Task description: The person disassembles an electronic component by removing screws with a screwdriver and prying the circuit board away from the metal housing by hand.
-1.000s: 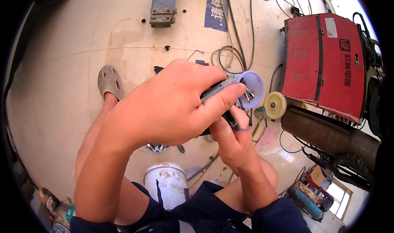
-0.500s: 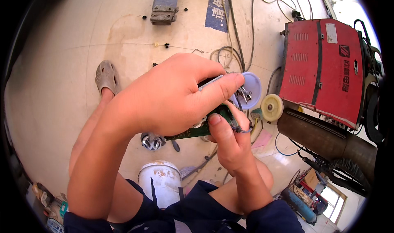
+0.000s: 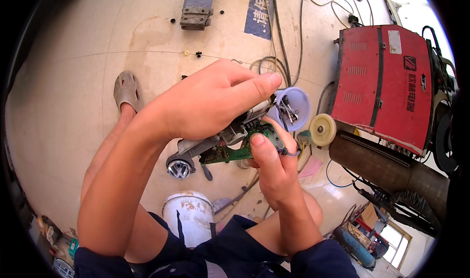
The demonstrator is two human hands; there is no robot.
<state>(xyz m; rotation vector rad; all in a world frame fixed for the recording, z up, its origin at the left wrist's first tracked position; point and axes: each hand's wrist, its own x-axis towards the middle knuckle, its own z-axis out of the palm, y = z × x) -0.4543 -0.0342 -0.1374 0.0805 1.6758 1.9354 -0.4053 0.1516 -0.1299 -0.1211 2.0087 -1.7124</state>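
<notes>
My right hand (image 3: 275, 163) pinches a green circuit board (image 3: 227, 154) between thumb and fingers, with a thin grey cable at its edge. Over the board, my left hand (image 3: 215, 99) is curled round a grey housing (image 3: 200, 146) with metal and dark parts; its fingers are mostly hidden under the palm. The housing's lower left end carries a round chrome emblem (image 3: 179, 169). Board and housing lie close together between the hands, and I cannot tell whether they are joined. Just beyond them stands a lavender bowl (image 3: 304, 107) holding small metal parts.
A white bucket (image 3: 188, 212) stands between my legs. To the right are a large red machine cabinet (image 3: 360, 77), a cream wheel (image 3: 323, 129) and a brown cylinder (image 3: 372, 155). Cables (image 3: 286, 43) and small black bits lie on the tiled floor. A blue metal beam (image 3: 197, 6) lies far ahead.
My left hand has tilted and lifted slightly, its thumb shifting up and left. More of the housing and circuit board shows. My right hand keeps nearly the same place.
</notes>
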